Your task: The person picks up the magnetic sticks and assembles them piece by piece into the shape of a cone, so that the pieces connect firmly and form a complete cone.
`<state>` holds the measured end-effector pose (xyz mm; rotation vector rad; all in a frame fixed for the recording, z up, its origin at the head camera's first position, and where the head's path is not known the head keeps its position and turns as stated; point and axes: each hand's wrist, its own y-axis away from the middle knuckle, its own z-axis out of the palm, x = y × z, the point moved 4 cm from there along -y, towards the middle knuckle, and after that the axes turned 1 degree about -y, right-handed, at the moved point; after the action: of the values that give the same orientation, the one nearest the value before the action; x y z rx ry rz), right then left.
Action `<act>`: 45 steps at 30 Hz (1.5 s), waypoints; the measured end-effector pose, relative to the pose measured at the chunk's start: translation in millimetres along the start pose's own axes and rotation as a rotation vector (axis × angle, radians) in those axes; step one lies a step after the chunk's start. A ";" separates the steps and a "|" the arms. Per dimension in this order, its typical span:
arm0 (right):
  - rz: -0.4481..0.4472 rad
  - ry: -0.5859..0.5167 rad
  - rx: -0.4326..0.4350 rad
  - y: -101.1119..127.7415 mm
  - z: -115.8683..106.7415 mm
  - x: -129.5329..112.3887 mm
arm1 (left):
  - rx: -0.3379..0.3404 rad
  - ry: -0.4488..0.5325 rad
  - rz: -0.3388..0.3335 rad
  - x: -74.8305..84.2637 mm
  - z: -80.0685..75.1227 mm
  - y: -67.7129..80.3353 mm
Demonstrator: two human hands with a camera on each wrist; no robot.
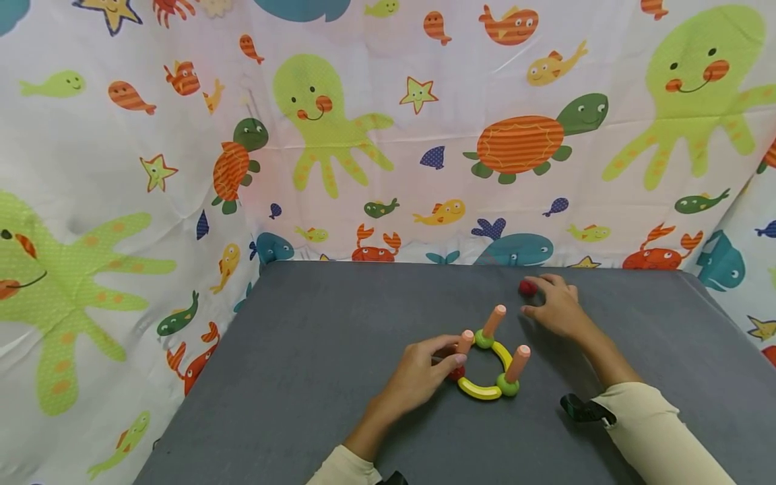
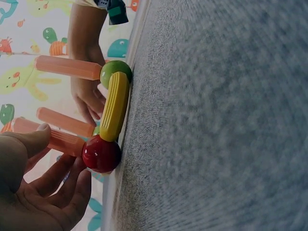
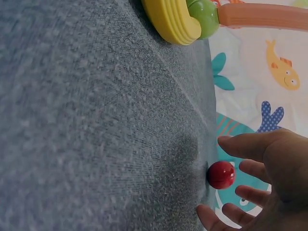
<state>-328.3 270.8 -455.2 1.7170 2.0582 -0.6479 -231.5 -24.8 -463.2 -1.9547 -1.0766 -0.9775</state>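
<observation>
Head view puts your left hand [image 1: 424,374] low and just left of centre, thumb and fingers curled lightly around the leftmost orange peg [image 1: 464,341] where it meets a red ball [image 1: 456,372]; the left wrist view confirms this, with the thumb on the peg and the fingers reaching under the ball. Your right hand [image 1: 554,306] sits up and to the right of that, fingers spread and relaxed around a loose red ball [image 1: 527,288] — in the right wrist view the ball lies on the cloth between thumb and fingertips, near them but, as far as you can see, not yet pinched. Between the hands stands the small build: yellow curved pieces [image 1: 480,389] lie flat on the grey table [image 1: 303,350] and link the balls into a partial ring, with a peg rising at a tilt from each joint. Judging by this, the ring looks only partly built — its upper left side looks open, and the loose ball has not joined it. By count you have three orange pegs, two green balls [image 1: 508,385], two red balls (one built in, one loose), and two yellow curves that can be made out. Behind the table hangs a sea-creature curtain [image 1: 388,128] across the whole upper frame.
</observation>
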 end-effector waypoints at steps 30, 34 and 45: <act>0.001 0.025 0.037 -26.5 5.0 14.4 | -0.014 0.005 0.014 0.9 -0.6 0.8; 0.014 0.023 0.048 -24.9 5.0 17.4 | -0.018 0.013 0.013 1.4 0.3 0.6; 0.052 -0.032 0.022 -14.8 5.1 21.6 | -0.017 0.016 -0.005 0.5 0.3 -0.3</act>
<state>-346.7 283.2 -469.9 1.7551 1.9851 -0.6792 -231.5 -24.3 -462.9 -1.9555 -1.0676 -1.0070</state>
